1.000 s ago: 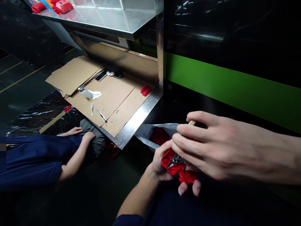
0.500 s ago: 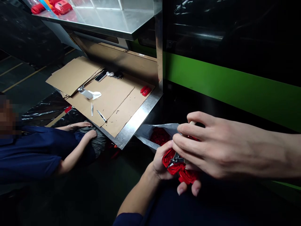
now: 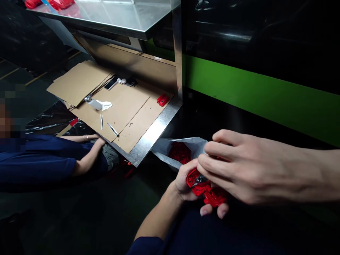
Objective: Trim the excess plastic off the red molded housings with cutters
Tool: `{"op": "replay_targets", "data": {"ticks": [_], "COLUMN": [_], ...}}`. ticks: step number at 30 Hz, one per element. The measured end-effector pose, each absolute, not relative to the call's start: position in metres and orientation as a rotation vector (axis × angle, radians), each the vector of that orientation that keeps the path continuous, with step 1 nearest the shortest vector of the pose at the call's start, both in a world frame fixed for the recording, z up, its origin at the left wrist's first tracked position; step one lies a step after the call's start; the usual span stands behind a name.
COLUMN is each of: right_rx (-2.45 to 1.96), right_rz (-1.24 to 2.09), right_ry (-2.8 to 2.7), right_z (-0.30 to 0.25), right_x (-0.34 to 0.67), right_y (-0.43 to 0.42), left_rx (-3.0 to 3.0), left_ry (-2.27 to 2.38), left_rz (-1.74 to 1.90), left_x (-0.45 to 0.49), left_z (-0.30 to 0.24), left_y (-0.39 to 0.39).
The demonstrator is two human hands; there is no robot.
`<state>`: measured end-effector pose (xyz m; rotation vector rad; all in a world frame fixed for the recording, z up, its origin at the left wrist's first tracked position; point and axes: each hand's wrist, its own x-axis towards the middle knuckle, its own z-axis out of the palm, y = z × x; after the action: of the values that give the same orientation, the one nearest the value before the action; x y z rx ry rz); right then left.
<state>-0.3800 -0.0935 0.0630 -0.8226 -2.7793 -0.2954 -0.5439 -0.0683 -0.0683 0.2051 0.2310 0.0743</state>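
My left hand [image 3: 184, 182] is closed around red plastic parts [image 3: 215, 194], with its fingertips showing beneath them. Over these, my right hand [image 3: 236, 168] curls its fingers around a pair of nippers [image 3: 199, 180]. Only the dark metal jaws of the nippers show clearly, up against the red plastic; my fingers cover the handles. Just behind my hands, a whitish bag [image 3: 196, 145] stands open, with more red parts [image 3: 180, 152] inside it.
A metal-edged table [image 3: 148, 140] bears cardboard sheets [image 3: 79, 81], a phone [image 3: 111, 83], a white bottle [image 3: 92, 102], tweezers [image 3: 101, 122], a knife [image 3: 113, 129] and red pieces [image 3: 162, 100]. A metal shelf [image 3: 119, 17] overhangs it. A co-worker in blue [image 3: 39, 159] sits at left.
My view has shifted slightly, so the table appears a little further left. My hands keep hold of the same things, with the right fingers slightly shifted. The co-worker's arms have moved.
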Motion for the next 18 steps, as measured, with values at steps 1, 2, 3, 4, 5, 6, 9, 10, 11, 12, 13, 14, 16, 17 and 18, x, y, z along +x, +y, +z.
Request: {"op": "replay_targets", "data": {"ticks": [1,2,3,4,5,6,9,10,11,12,13,14,16,17,18], "right_rx": [-0.843,-0.871,-0.906,-0.964,-1.046,-1.142,-1.315,-1.312,-1.289,-1.263,-1.245,-1.232,-1.215,-1.215,-1.219], "right_rz": [-0.327,-0.362,-0.39,-0.403,-0.386,-0.332,0.009,0.134,0.245,0.332,0.395,0.431,0.455,0.457,0.462], "right_ry": [-2.782,-2.777,-2.762,-2.732,-2.675,-2.586,-2.206,-2.07,-1.961,-1.878,-1.818,-1.773,-1.731,-1.719,-1.707], "right_z": [0.064,0.064,0.064,0.063,0.06,0.057,0.038,0.03,0.022,0.015,0.008,0.002,-0.005,-0.007,-0.008], "right_x": [-0.378,-0.375,-0.372,-0.369,-0.366,-0.365,-0.372,-0.378,-0.386,-0.394,-0.401,-0.408,-0.416,-0.418,-0.418], "right_y": [-0.096,-0.1,-0.105,-0.111,-0.116,-0.123,-0.14,-0.145,-0.148,-0.151,-0.152,-0.153,-0.152,-0.151,-0.15], "left_rx": [0.212,0.231,0.269,0.328,0.399,0.476,0.661,0.694,0.719,0.737,0.75,0.756,0.783,0.81,0.845], "left_ry": [0.235,0.24,0.249,0.255,0.25,0.23,0.188,0.204,0.237,0.278,0.317,0.361,0.458,0.5,0.519], "left_rz": [0.083,0.104,0.152,0.228,0.319,0.412,0.617,0.662,0.71,0.758,0.795,0.828,0.872,0.882,0.879], "left_x": [-0.544,-0.544,-0.544,-0.545,-0.546,-0.546,-0.547,-0.547,-0.546,-0.545,-0.544,-0.543,-0.542,-0.542,-0.542], "left_z": [-0.066,-0.063,-0.06,-0.056,-0.052,-0.048,-0.038,-0.036,-0.034,-0.032,-0.031,-0.031,-0.032,-0.034,-0.036], "left_y": [-0.068,-0.067,-0.066,-0.065,-0.063,-0.062,-0.061,-0.063,-0.065,-0.068,-0.071,-0.074,-0.077,-0.078,-0.078]}}
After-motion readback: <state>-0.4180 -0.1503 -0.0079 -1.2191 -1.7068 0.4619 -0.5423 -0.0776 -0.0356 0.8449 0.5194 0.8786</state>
